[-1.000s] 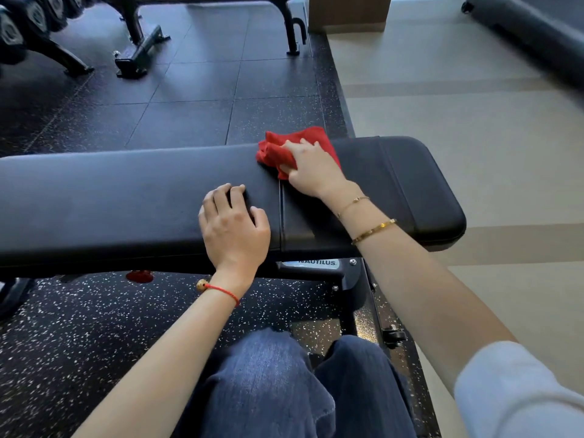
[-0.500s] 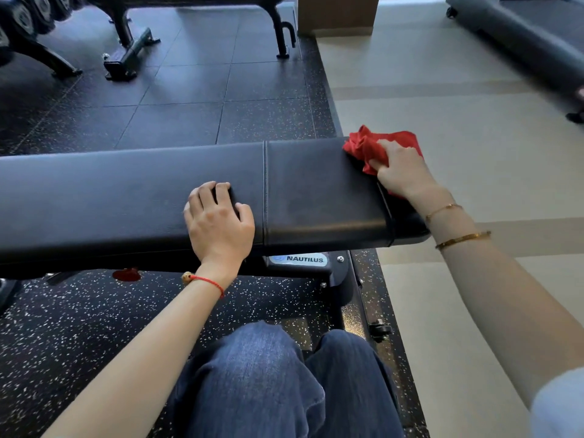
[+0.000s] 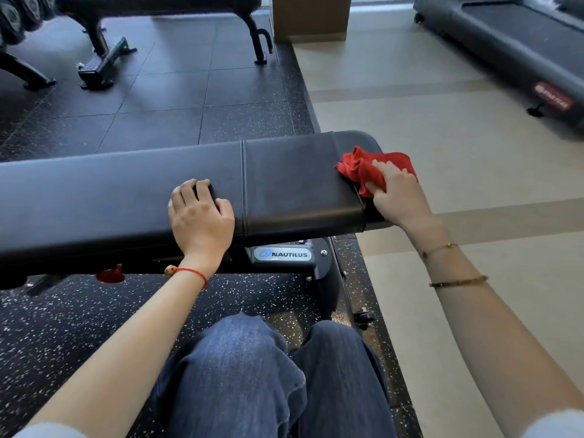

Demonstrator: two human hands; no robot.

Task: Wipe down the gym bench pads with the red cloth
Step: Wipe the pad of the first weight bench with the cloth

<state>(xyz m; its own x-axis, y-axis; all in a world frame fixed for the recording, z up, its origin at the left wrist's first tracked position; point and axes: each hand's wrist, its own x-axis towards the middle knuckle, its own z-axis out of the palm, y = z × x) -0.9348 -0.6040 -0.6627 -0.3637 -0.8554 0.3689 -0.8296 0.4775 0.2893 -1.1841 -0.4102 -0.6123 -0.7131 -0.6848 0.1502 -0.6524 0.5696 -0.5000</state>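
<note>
The right hand (image 3: 399, 194) presses the bunched red cloth (image 3: 363, 169) onto the right end of the black bench pad (image 3: 294, 181), fingers curled over it, beside the cross seam near the pad's rounded edge; whether the thumb pinches underneath is hidden; the left hand (image 3: 200, 218) rests on the pad's near edge, fingers loosely bent, holding nothing; beyond the right end lies bare beige floor (image 3: 442, 128); a treadmill (image 3: 512, 42) stands well apart.

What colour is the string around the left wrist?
Red string with a small bead, seen in the head view.
</note>
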